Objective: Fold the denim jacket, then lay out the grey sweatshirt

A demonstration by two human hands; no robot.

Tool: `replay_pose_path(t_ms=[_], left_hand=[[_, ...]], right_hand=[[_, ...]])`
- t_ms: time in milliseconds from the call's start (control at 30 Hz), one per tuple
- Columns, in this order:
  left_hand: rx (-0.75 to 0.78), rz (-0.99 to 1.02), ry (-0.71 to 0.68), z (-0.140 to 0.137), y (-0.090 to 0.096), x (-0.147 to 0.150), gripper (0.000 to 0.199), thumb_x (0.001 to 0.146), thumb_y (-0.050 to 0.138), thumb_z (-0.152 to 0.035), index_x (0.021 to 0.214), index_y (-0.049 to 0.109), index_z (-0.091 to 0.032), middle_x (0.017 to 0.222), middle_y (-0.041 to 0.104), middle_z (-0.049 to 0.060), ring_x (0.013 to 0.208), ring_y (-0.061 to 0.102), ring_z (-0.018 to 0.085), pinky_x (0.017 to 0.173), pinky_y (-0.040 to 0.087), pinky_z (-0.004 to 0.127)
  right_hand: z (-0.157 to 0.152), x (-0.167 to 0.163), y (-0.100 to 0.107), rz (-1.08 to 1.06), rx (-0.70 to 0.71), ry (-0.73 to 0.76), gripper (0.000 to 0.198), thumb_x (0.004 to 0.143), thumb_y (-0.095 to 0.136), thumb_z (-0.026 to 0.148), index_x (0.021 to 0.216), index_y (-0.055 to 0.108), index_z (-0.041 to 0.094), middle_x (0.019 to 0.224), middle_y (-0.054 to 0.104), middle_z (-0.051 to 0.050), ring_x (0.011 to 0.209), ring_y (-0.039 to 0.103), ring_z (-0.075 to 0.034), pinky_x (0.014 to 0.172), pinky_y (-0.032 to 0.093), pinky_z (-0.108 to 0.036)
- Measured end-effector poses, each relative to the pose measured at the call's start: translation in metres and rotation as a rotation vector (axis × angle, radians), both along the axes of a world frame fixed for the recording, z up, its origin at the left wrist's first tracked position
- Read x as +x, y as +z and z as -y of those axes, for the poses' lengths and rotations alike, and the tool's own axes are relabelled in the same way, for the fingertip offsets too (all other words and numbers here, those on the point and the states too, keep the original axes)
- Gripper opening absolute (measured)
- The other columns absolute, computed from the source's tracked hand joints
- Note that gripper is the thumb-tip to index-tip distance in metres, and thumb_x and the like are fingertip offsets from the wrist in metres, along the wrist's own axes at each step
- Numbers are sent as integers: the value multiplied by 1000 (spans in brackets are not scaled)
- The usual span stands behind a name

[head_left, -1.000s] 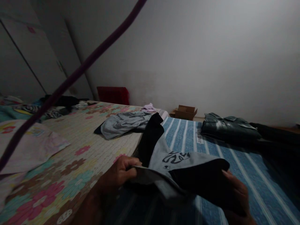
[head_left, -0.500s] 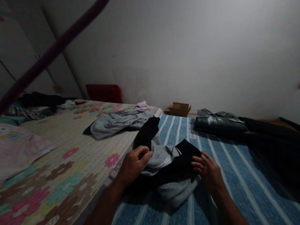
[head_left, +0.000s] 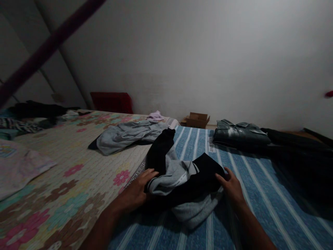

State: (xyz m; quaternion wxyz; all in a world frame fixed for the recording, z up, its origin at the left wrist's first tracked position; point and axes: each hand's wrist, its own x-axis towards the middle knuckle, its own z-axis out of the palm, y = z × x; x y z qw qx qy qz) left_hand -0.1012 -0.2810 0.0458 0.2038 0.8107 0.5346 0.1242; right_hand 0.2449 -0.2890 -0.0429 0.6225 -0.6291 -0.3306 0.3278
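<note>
A crumpled grey and black garment [head_left: 179,175] lies bunched in front of me, its black parts spread toward both hands. At its left side my left hand [head_left: 143,185] is closed on the cloth, with the fingertips beside a grey fold. My right hand [head_left: 231,185] pinches the black edge at the right, thumb on top; its other fingers are partly hidden. Beneath the garment is a blue bed cover [head_left: 197,142] with white stripes.
A floral bed cover [head_left: 104,173] spreads to the left, bearing another grey garment [head_left: 130,135] and a pale pink one [head_left: 20,163]. A folded dark jacket [head_left: 240,133] lies at the back right, near black cloth [head_left: 299,163]. A cardboard box [head_left: 197,121] stands by the wall.
My left hand has moved slightly left along the garment, and a grey fold beside it has opened out. My right hand has turned, bringing its thumb onto the black edge.
</note>
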Motion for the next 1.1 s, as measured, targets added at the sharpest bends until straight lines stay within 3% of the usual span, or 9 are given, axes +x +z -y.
replay_pose_path(t_ms=[167, 300, 400, 467, 567, 667, 767, 933, 1100], left_hand=[[10, 132, -68, -15, -5, 10, 50, 78, 54, -35, 124, 57, -17, 137, 50, 12, 128, 44, 27, 108, 32, 40], [44, 363, -18, -25, -6, 16, 60, 74, 58, -41, 127, 53, -12, 133, 54, 13, 123, 48, 27, 107, 33, 39], [-31, 524, 66, -30, -1, 20, 47, 72, 61, -46, 105, 65, -13, 107, 69, 10, 103, 61, 27, 90, 46, 36], [-69, 568, 179, -31, 7, 23, 37, 73, 61, -49, 82, 67, -14, 78, 70, 5, 79, 64, 24, 72, 49, 32], [-24, 599, 280, -30, 23, 28, 40, 73, 59, -53, 62, 58, -15, 53, 55, -2, 53, 53, 15, 51, 40, 26], [44, 620, 291, -27, 43, 32, 40, 71, 58, -55, 62, 55, -16, 51, 50, -4, 48, 45, 12, 45, 34, 23], [145, 581, 243, -21, 64, 33, 36, 72, 59, -52, 65, 60, -17, 62, 59, -1, 60, 53, 16, 55, 42, 25], [231, 622, 154, -9, 99, 36, 31, 70, 65, -48, 78, 68, -18, 78, 68, 2, 83, 60, 24, 69, 49, 27], [153, 672, 135, -7, 109, 53, 31, 70, 65, -46, 79, 69, -17, 78, 69, 2, 79, 61, 23, 67, 49, 27]], right_hand=[[-4, -1, -8, -210, 16, 217, 44, 54, 82, 32, 93, 70, 16, 86, 73, -4, 83, 67, -26, 73, 52, -34], [-2, 0, -10, -317, 26, 219, 39, 56, 81, 32, 90, 69, 16, 77, 73, -3, 74, 68, -25, 68, 52, -35], [2, 1, 0, -562, 63, 302, 37, 59, 80, 28, 92, 68, 18, 81, 73, -3, 71, 68, -24, 66, 53, -34], [5, 1, 10, -699, 89, 382, 36, 61, 80, 25, 94, 69, 17, 86, 73, -6, 75, 69, -24, 69, 53, -34], [11, 2, 26, -734, 142, 459, 34, 64, 79, 25, 97, 70, 17, 92, 73, -8, 83, 69, -24, 78, 52, -36], [18, 5, 39, -719, 208, 483, 31, 66, 78, 26, 96, 70, 19, 93, 73, -7, 88, 68, -25, 82, 51, -38], [25, 12, 50, -704, 246, 462, 31, 66, 77, 27, 96, 70, 21, 94, 72, -7, 88, 67, -25, 82, 50, -38], [25, 21, 54, -503, 179, 388, 36, 66, 76, 34, 99, 69, 22, 91, 72, -5, 80, 67, -24, 75, 50, -37], [20, 10, 50, 342, 15, 3, 33, 70, 65, 40, 97, 70, 22, 72, 67, -3, 68, 61, -24, 65, 44, -35]])
